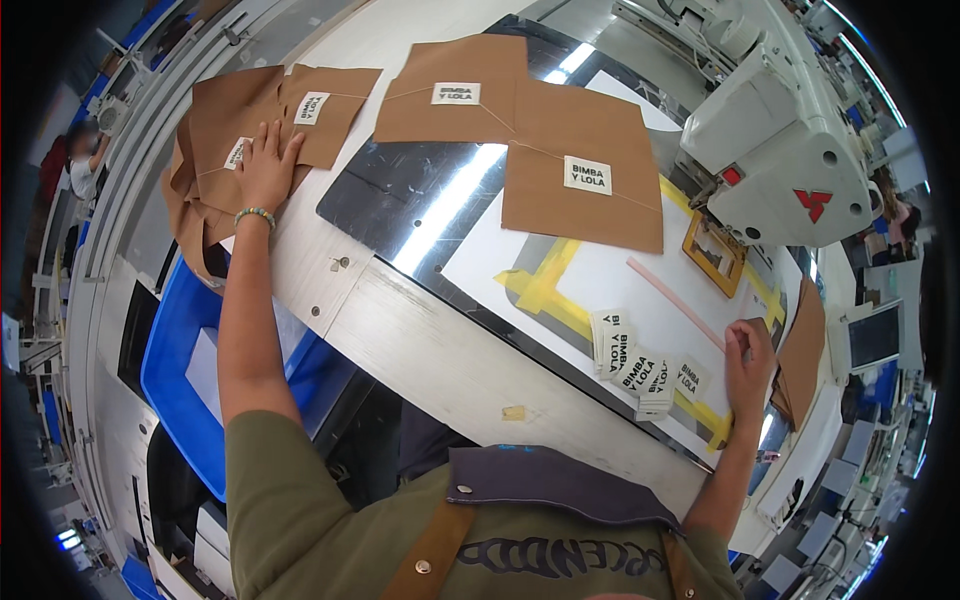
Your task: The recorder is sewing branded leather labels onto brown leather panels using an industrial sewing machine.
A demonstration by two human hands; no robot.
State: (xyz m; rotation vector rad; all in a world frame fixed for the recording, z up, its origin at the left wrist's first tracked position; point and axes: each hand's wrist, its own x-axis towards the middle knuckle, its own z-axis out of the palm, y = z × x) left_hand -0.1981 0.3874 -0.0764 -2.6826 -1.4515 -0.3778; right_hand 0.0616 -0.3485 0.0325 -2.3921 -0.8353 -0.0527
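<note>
My left hand (264, 165) lies with fingers spread on a pile of brown sheets (225, 100) at the left, over a white printed label. At the right, my right hand (748, 358) has curled fingers near the end of a pink strip (672, 298); whether they hold anything is unclear. Fanned white labels (640, 370) lie left of it on a white template (485, 265) with yellow tape. More brown pieces with labels (582, 215) lie at the top centre. A yellow frame (712, 250) sits beside the sewing machine head (760, 130).
The machine's dark metal plate (370, 200) rests on a pale table (430, 365). A blue bin (170, 390) stands below at the left. More brown pieces (800, 355) and a small screen (872, 335) are at the right. Other people (82, 165) work in the background.
</note>
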